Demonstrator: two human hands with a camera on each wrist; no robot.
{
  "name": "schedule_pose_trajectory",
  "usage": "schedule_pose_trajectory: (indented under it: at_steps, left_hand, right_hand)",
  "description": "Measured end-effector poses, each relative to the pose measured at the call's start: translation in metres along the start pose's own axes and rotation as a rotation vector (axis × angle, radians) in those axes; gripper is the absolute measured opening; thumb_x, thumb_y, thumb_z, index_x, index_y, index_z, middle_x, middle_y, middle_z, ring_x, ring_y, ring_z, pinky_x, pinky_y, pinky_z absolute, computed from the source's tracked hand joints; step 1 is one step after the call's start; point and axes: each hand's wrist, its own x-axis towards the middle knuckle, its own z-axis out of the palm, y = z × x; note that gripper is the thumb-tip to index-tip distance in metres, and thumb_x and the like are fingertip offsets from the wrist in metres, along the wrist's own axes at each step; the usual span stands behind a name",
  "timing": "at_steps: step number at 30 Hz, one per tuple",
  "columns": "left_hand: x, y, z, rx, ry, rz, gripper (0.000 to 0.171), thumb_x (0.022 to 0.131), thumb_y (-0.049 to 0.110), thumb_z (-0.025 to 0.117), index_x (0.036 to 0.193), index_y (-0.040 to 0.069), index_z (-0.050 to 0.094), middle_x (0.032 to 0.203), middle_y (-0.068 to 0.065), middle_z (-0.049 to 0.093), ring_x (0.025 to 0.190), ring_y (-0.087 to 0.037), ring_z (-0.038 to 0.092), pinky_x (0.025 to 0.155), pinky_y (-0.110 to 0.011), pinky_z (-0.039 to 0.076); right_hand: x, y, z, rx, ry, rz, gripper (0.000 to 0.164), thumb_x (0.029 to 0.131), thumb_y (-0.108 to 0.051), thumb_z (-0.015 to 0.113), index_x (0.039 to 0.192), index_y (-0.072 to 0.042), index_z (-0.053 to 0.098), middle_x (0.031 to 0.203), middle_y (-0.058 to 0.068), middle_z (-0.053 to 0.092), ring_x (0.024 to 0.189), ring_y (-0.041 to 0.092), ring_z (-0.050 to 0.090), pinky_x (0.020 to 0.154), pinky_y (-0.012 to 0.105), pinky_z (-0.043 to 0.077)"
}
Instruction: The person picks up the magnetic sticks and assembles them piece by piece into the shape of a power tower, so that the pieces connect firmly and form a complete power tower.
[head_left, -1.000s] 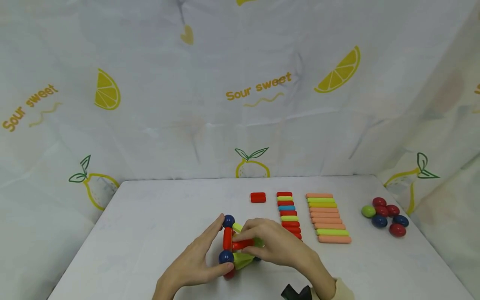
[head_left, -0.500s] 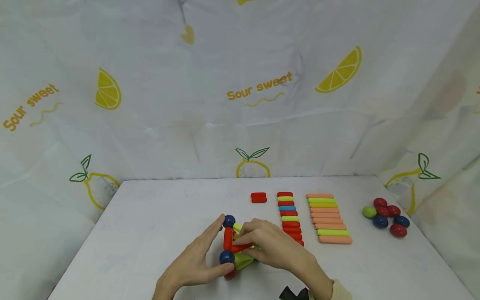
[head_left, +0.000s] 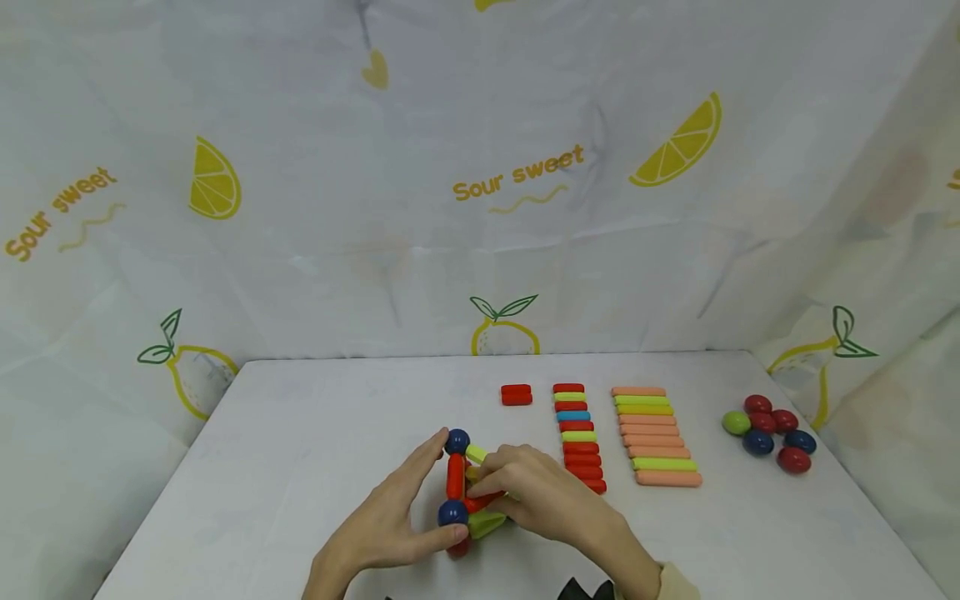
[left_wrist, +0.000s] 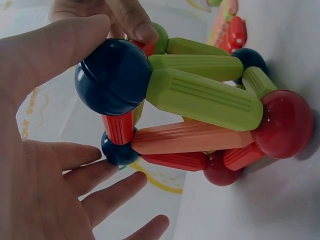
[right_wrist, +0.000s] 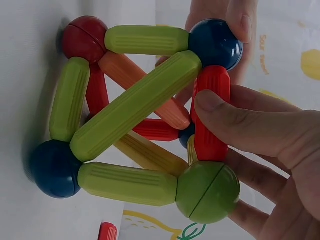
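A ball-and-stick magnetic building frame [left_wrist: 205, 100] stands on the table, made of grooved rods and coloured balls. My left hand [head_left: 386, 521] holds it from the left, thumb on the near blue ball [head_left: 453, 513] and a finger at the far blue ball [head_left: 457, 442]. My right hand [head_left: 551, 496] pinches a red rod [right_wrist: 212, 135] along the frame's top. In the right wrist view this rod runs from a blue ball [right_wrist: 216, 45] to a green ball [right_wrist: 209, 192], touching both. From the head, the right fingers hide the green ball.
Two red rods [head_left: 516, 395] lie beyond the frame. Right of them come a column of short rods [head_left: 576, 437] and a column of longer rods [head_left: 656, 437]. Several loose balls [head_left: 768, 433] cluster near the table's right edge. A printed curtain [head_left: 337, 275] hangs behind.
My right hand has shifted slightly downward with the red rod, whose left end now sits closer to the near blue ball. My left hand and the frame have stayed in place.
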Motion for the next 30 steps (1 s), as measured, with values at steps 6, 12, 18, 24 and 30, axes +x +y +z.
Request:
schedule_pose_trajectory:
  at_steps: [6,12,18,24,30]
  left_hand:
    - [0.003,-0.004,-0.003,-0.017,-0.021,0.036,0.104,0.083,0.053,0.078,0.164,0.024,0.019,0.170,-0.005,0.026,0.151,-0.037,0.038,0.111,-0.069,0.040]
    - [0.016,-0.013,-0.012,-0.097,-0.071,0.134,0.110,0.078,0.044,0.086,0.164,0.031,0.019,0.171,-0.001,0.023,0.153,-0.033,0.034,0.112,-0.061,0.045]
    - [0.025,-0.018,-0.017,-0.074,-0.111,0.168,0.109,0.073,0.045,0.089,0.161,0.035,0.025,0.166,-0.001,0.034,0.146,-0.028,0.043,0.108,-0.057,0.049]
    - [0.018,-0.020,-0.017,-0.074,-0.060,0.134,0.109,0.068,0.047,0.094,0.157,0.036,0.033,0.153,-0.001,0.038,0.138,-0.027,0.046,0.109,-0.060,0.047]
    - [0.011,-0.018,-0.015,0.006,0.026,0.076,0.096,0.064,0.056,0.093,0.147,0.031,0.050,0.137,0.000,0.043,0.126,-0.022,0.051,0.106,-0.057,0.051]
  right_hand:
    - [-0.001,0.000,0.004,-0.022,0.019,-0.017,0.023,0.085,-0.007,0.081,0.105,-0.019,0.082,0.104,-0.008,0.077,0.103,0.007,0.062,0.092,0.024,0.056]
    - [-0.004,0.001,0.005,0.007,0.036,-0.026,0.023,0.085,-0.011,0.082,0.106,-0.020,0.082,0.105,-0.008,0.075,0.107,0.008,0.058,0.094,0.024,0.056]
    - [-0.009,0.004,0.005,0.001,0.130,0.028,0.033,0.082,-0.019,0.086,0.114,-0.024,0.079,0.106,-0.007,0.072,0.106,0.010,0.058,0.090,0.027,0.056]
    - [-0.012,0.013,0.003,-0.077,0.260,0.175,0.037,0.077,-0.022,0.089,0.112,-0.020,0.079,0.102,-0.005,0.069,0.098,0.011,0.061,0.080,0.024,0.058]
    - [-0.009,0.020,0.005,-0.022,0.304,0.215,0.033,0.079,-0.020,0.088,0.111,-0.018,0.079,0.097,-0.004,0.071,0.089,0.011,0.063,0.073,0.018,0.056]
